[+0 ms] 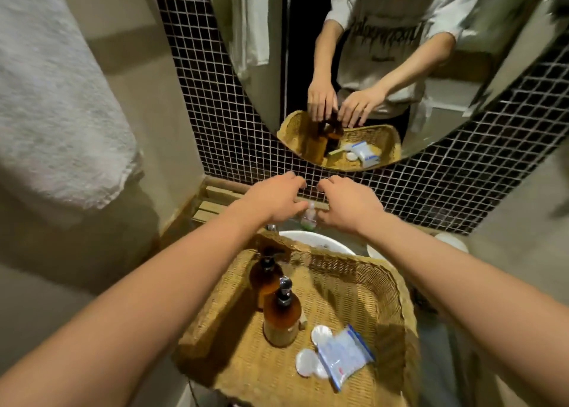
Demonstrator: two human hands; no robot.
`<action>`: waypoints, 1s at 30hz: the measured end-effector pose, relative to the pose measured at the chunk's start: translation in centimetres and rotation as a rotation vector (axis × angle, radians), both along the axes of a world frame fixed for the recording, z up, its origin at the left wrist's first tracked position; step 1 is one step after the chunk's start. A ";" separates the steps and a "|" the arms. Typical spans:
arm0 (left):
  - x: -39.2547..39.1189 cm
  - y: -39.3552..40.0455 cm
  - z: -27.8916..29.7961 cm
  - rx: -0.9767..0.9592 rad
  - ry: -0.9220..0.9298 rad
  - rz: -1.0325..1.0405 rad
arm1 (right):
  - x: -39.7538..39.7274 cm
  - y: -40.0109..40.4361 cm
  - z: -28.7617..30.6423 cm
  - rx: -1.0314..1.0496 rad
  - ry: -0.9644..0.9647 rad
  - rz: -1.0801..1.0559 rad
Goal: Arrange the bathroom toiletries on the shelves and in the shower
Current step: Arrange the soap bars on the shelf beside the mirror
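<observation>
Over the sink, a wicker basket (354, 286) holds two amber pump bottles (281, 317) and a plastic pouch (345, 356). Beyond it, left hand (272, 199) and right hand (349, 208), fingers curled loosely apart, flank what seems a small clear bottle (308, 217).

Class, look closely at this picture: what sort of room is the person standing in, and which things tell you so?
Most likely a bathroom. An oval mirror hangs on a small-tiled wall, a white basin sits below it, and a wicker basket holds amber pump bottles.
</observation>
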State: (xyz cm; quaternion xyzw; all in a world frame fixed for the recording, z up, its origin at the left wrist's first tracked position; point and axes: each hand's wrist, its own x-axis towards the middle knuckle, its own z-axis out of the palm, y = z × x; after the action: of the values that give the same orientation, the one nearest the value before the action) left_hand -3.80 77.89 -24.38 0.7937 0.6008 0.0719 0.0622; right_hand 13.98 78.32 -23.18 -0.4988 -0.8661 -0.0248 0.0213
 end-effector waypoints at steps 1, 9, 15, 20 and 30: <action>0.9 0.0 0.1 -0.004 0.004 -0.015 | 0.9 -0.2 0.1 -0.002 0.004 -0.008; 4.3 -1.7 -1.9 -0.012 0.063 -0.079 | 3.2 -2.8 -3.7 -0.069 0.043 0.038; 2.8 -2.6 -3.3 -0.020 0.110 -0.047 | 1.2 -3.4 -7.6 -0.213 0.000 0.139; 0.6 -3.4 -3.7 -0.088 0.074 0.023 | -0.1 -4.0 -11.1 -0.354 -0.091 0.214; -4.8 -5.9 -5.7 -0.136 -0.122 0.250 | -1.2 -3.9 -13.7 -0.412 -0.082 0.245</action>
State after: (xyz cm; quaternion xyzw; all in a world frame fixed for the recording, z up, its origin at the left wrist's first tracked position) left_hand -8.64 72.03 -30.11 0.7009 0.6935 0.0865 0.1427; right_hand 12.74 74.42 -36.91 -0.3826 -0.9070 0.1351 -0.1131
